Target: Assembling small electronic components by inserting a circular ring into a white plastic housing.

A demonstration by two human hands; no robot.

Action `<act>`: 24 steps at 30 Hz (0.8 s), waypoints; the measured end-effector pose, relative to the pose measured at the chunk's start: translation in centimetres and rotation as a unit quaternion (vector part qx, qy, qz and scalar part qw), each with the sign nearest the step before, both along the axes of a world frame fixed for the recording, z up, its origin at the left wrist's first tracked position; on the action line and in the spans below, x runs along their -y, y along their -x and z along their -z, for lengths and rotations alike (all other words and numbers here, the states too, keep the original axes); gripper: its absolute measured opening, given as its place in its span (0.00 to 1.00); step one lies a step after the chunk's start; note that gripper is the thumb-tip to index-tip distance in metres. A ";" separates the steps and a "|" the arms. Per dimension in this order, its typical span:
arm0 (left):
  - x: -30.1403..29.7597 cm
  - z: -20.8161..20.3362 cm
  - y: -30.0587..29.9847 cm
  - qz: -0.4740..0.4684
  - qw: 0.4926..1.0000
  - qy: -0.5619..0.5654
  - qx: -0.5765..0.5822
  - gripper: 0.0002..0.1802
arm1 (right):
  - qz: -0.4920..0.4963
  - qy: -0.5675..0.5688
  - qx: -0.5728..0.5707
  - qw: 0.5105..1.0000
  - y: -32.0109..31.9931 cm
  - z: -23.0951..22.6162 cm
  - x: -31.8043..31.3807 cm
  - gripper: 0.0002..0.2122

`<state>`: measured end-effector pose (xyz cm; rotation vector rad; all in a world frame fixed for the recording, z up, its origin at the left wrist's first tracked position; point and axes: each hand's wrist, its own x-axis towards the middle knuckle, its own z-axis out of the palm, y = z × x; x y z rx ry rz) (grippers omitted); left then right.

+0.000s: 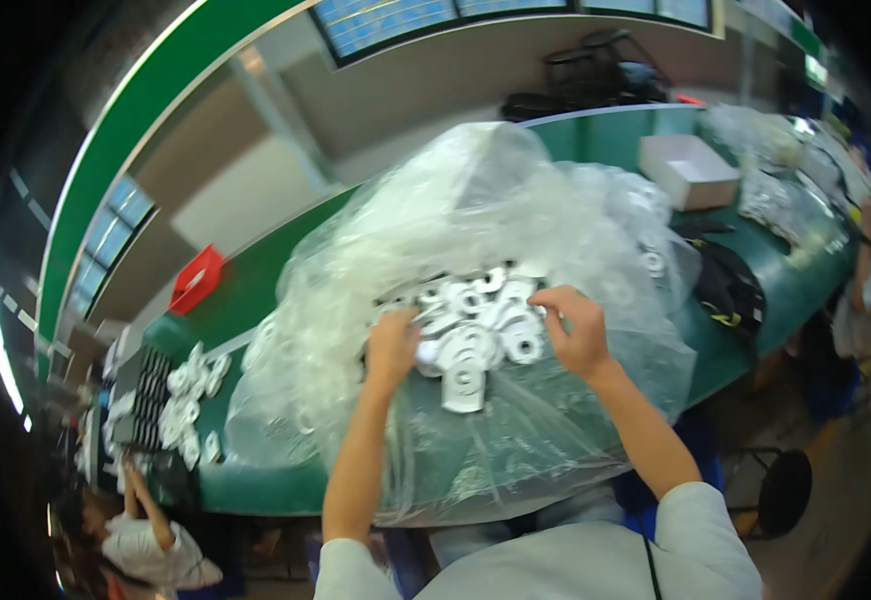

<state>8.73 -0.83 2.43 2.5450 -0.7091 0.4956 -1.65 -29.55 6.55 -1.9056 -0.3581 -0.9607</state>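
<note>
A heap of white plastic parts (467, 350) with round holes lies in the mouth of a large clear plastic bag (405, 215) on the green table. My left hand (392, 345) is at the heap's left side, its fingertips turned in toward the parts. Blur and the hand itself hide whether those fingers hold anything. On the right side, my right hand (577, 330) has its thumb and forefinger drawn together at the edge of the white parts. What lies between those fingertips is too small to make out.
A red bin (196, 280) stands by the table's far left edge. Farther left are loose white parts (187, 395) and stacked dark trays (140, 400), near a co-worker (150, 540). To the right are a white box (688, 172), a black bag (727, 285) and another person (870, 290).
</note>
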 end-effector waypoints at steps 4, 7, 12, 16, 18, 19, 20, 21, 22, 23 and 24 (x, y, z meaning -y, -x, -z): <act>-1.2 -0.6 -0.8 -0.035 0.996 0.070 0.047 0.09 | 0.211 -0.125 -0.098 0.964 -0.2 -0.4 9.7 0.07; 0.3 -2.2 0.7 -0.085 0.985 0.151 0.012 0.06 | 0.290 -0.035 -0.192 0.937 -1.8 3.2 17.2 0.07; 0.3 -3.1 4.8 -0.066 0.909 0.379 -0.164 0.03 | 0.334 0.144 -0.307 0.880 -3.4 5.6 20.4 0.08; 2.5 -4.5 10.1 -0.033 0.816 0.522 -0.244 0.15 | 0.322 0.151 -0.321 0.878 -3.0 4.6 20.5 0.09; 2.9 -4.0 11.7 -0.006 0.791 0.545 -0.279 0.23 | 0.324 0.139 -0.291 0.889 -2.5 4.3 20.3 0.09; 3.2 -3.9 12.5 0.001 0.774 0.561 -0.292 0.24 | 0.324 0.079 -0.201 0.921 -2.2 4.1 20.1 0.08; 3.4 -3.8 13.3 0.001 0.759 0.577 -0.301 0.25 | 0.311 0.018 -0.109 0.944 -2.2 3.4 18.7 0.08; 4.1 -3.9 14.0 0.003 0.731 0.605 -0.316 0.26 | 0.257 -0.075 -0.122 0.956 -1.4 2.8 17.3 0.09; 4.0 -2.9 14.4 0.010 0.719 0.622 -0.312 0.27 | 0.156 -0.163 -0.183 0.957 -0.3 1.4 14.6 0.09; 4.0 -1.9 14.7 0.016 0.707 0.637 -0.306 0.27 | 0.052 -0.247 -0.244 0.936 1.0 0.2 11.9 0.09; 4.5 -1.5 15.1 0.031 0.703 0.638 -0.312 0.28 | 0.017 -0.242 -0.264 0.933 2.5 -0.5 8.9 0.09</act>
